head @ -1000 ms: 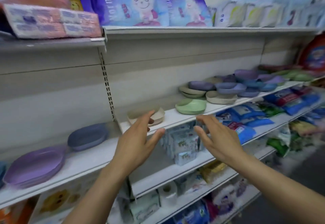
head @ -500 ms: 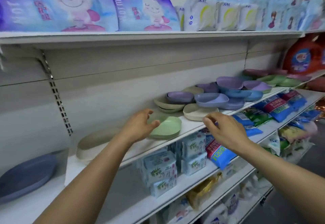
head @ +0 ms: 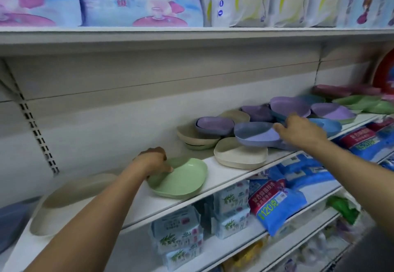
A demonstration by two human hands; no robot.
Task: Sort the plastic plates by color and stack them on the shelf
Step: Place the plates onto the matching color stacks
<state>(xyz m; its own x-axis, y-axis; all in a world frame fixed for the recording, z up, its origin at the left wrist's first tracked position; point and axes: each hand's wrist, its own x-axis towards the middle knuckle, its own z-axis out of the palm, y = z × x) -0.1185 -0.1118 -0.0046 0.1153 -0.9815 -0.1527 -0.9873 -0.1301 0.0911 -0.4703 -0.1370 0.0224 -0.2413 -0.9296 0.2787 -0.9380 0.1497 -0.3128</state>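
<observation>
A green plate (head: 181, 179) lies on the white shelf (head: 223, 175) in the middle. My left hand (head: 152, 161) grips its far-left rim, thumb inside the plate. To the right, a blue-violet plate (head: 255, 135) rests on a beige plate (head: 238, 157). My right hand (head: 298, 129) touches its right rim with fingers spread; whether it grips is unclear. Behind are mixed purple plates (head: 215, 124), beige, blue and green plates (head: 362, 103). A beige stack (head: 70, 199) sits at the left, partly hidden by my left forearm.
A dark blue plate (head: 10, 222) shows at the far left edge. The shelf above (head: 191, 37) holds packaged goods and hangs low over the plates. Lower shelves carry tissue packs (head: 179, 235) and blue bags (head: 277, 205). A slotted upright (head: 36, 130) stands at the left.
The view has shifted right and closer. My left hand moved onto the green plate's rim. My right hand rose from the shelf edge to the blue-violet plate.
</observation>
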